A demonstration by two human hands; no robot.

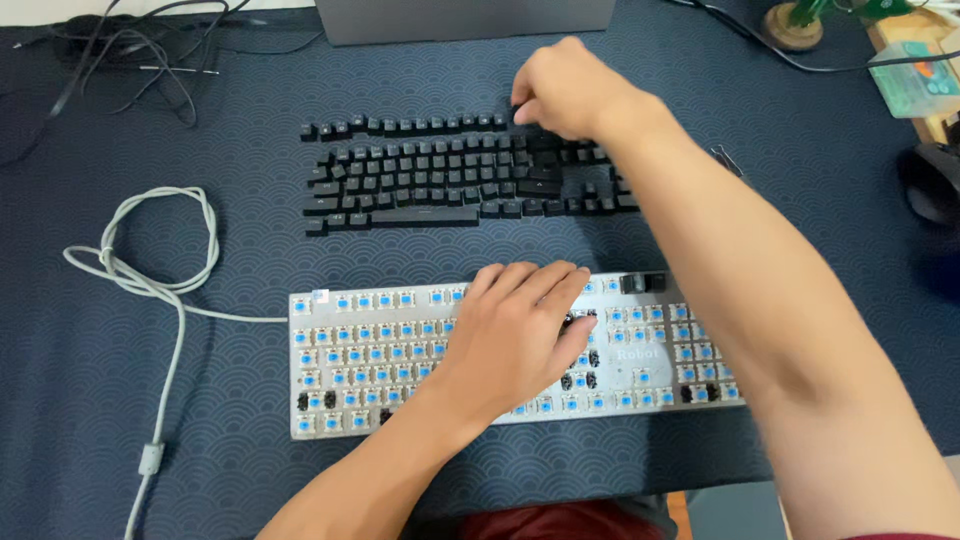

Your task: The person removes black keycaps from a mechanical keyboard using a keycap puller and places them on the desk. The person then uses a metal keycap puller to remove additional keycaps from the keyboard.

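Nearest the camera, a strip of dark red cloth [550,522] shows at the bottom edge, between the two forearms.

Next out lies a silver keyboard [330,415] with nearly all its caps removed, rows of blue switches exposed, flat on a dark blue mat [240,270] printed with a wave pattern. Two black caps [642,283] sit at its upper right edge. A grey cable [165,290] leaves its left side, loops on the mat and runs off the bottom edge.

The left hand [515,330] rests palm down on the middle of the keyboard, fingers together and extended, lying flat on the switches; it grips nothing visible.

Further out, the loose black keycaps [440,180] are laid on the mat in rows copying a keyboard layout, well apart from the silver keyboard.

The right hand [565,90] reaches across to the top row of those keycaps, near its right end. Its fingers are curled downward with the tips pinched at a cap there; whether they actually clamp it cannot be told, since the knuckles hide the tips.

Farthest, a grey box-like device [465,20] stands at the top edge, tangled black cords [130,50] at top left, a black mouse [930,180] at the right edge.
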